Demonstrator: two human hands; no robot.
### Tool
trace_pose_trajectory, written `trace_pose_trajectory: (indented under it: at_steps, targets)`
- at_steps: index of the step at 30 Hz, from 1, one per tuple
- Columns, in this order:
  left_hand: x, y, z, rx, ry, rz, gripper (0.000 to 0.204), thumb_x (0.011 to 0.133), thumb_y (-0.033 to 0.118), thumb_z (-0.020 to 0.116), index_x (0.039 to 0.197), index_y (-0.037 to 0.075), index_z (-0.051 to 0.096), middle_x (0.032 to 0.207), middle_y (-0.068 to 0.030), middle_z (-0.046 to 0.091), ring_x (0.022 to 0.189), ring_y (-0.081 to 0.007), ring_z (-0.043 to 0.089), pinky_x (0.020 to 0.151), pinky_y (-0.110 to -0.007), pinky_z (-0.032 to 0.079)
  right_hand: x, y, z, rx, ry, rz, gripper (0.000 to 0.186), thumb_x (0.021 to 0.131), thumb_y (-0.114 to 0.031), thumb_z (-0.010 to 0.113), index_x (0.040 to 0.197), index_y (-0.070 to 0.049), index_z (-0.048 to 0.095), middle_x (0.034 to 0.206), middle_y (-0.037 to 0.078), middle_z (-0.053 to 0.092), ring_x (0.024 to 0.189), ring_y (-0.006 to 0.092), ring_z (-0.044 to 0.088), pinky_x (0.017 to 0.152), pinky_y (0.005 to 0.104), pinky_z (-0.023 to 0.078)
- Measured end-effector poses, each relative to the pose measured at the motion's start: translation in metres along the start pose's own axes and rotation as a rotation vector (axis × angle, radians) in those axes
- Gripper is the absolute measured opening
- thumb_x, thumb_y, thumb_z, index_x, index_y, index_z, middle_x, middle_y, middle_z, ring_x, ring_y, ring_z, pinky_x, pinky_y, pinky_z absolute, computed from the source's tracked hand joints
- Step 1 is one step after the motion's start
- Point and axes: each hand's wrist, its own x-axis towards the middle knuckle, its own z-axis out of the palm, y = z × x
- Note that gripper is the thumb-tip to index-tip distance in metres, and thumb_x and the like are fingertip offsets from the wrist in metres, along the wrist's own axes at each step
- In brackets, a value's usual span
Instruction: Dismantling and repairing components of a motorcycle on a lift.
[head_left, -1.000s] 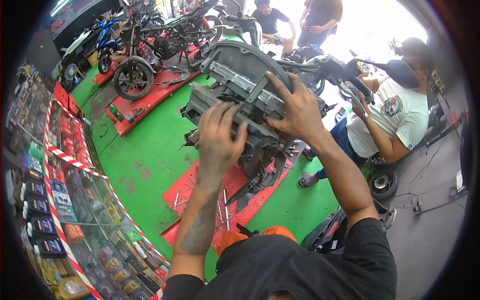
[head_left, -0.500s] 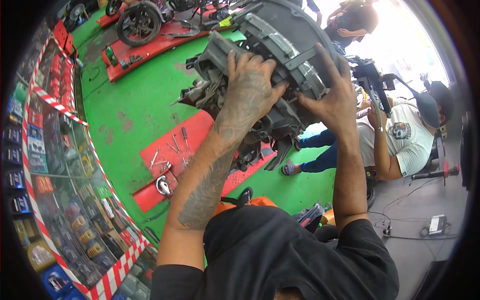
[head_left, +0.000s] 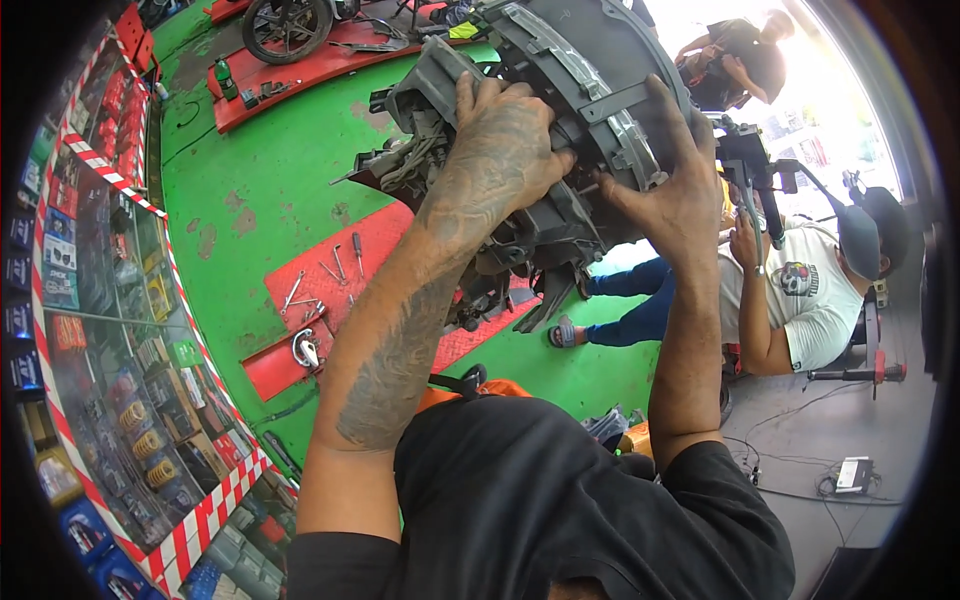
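Note:
Both my hands are raised around a large dark plastic motorcycle headlight assembly (head_left: 590, 95), which has a curved clear strip and a broad grey panel. My left hand (head_left: 500, 150) lies over its near-left part, fingers curled over a grey housing and thumb pressed toward the middle. On the other side my right hand (head_left: 675, 205) grips the edge by the clear strip, with its long fingers up along the panel and its thumb toward the centre. Wires and brackets (head_left: 410, 165) stick out at the left. What lies under my fingers is hidden.
Below is a red lift platform (head_left: 375, 250) with wrenches and a screwdriver (head_left: 357, 250). A glass display case (head_left: 150, 330) edged in striped tape stands left. At right, a person in a white shirt (head_left: 800, 280) is beside a motorcycle mirror (head_left: 858, 238). Another person (head_left: 735, 65) stands behind.
The view has shifted slightly, so the floor, platform and display case sit further left. My hands keep their grip, and the assembly has moved a little up and right in the picture.

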Motion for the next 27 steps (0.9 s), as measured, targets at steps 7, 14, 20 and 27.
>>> trace_pose_trajectory:
  at_steps: [7,14,20,27]
  targets:
    - [-0.001,-0.003,-0.007,0.087,-0.135,0.023,0.05,0.089,0.041,0.066,0.116,0.001,0.074,0.125,-0.0194,0.065,0.137,-0.0405,0.044,0.124,-0.057,0.018,-0.001,-0.002,-0.001,0.046,-0.007,-0.026,0.097,0.061,-0.018,0.089,0.151,-0.023,0.052,0.134,0.014,0.054,0.12,0.029,0.064,0.101,0.044,0.057]
    - [0.014,-0.02,-0.011,0.095,-0.366,0.099,0.05,0.092,0.044,0.06,0.12,0.005,0.073,0.131,-0.0175,0.064,0.141,-0.0402,0.04,0.125,-0.059,0.015,0.001,0.004,-0.001,0.061,0.021,-0.036,0.098,0.058,-0.021,0.088,0.149,-0.026,0.053,0.133,0.016,0.055,0.116,0.0354,0.065,0.098,0.0477,0.056]
    - [0.009,-0.01,-0.018,-0.077,-0.174,0.004,0.078,0.084,0.062,0.07,0.128,-0.003,0.066,0.133,-0.0225,0.063,0.137,-0.0349,0.048,0.126,-0.054,0.013,0.004,0.0,0.0,0.029,0.035,-0.022,0.1,0.055,-0.025,0.087,0.149,-0.028,0.053,0.133,0.021,0.055,0.113,0.0418,0.065,0.096,0.0497,0.055]
    - [0.009,0.004,-0.006,0.096,-0.083,-0.104,0.066,0.078,0.051,0.08,0.118,-0.001,0.071,0.131,-0.023,0.062,0.134,-0.0389,0.047,0.116,-0.056,0.027,0.004,0.0,0.003,0.057,0.048,-0.039,0.098,0.055,-0.024,0.087,0.147,-0.027,0.055,0.134,0.022,0.055,0.112,0.0413,0.066,0.095,0.0489,0.055]
